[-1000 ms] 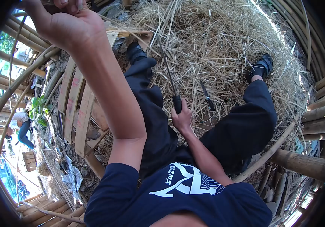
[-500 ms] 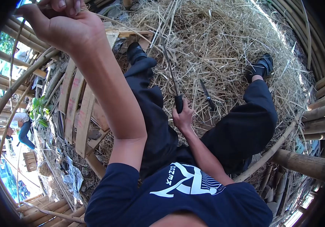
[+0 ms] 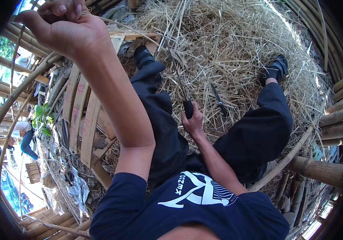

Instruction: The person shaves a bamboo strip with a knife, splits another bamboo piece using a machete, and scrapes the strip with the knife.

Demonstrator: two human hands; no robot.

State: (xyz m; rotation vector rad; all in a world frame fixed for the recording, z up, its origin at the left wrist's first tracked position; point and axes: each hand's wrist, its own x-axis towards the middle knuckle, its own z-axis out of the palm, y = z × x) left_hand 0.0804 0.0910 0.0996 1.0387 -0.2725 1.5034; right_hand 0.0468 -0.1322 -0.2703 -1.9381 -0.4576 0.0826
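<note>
At the upper left my left hand is raised palm up, its fingers curled around the end of a thin bamboo strip that slants toward the straw; part of the grip is cut off by the frame. My right hand, low between the legs, is closed on the black handle of a long knife. Its narrow blade points up and slightly left, near several pale strips. A second knife lies on the straw, right of my right hand.
Straw covers the ground between my outstretched legs. Wooden slats stand left of my left leg. Bamboo poles border the right side. Beyond the bamboo at far left, another person is bent over.
My left hand has shifted slightly left and down. The long knife in my right hand has tilted a little back and forth, its handle moving slightly. The second knife has stayed put.
</note>
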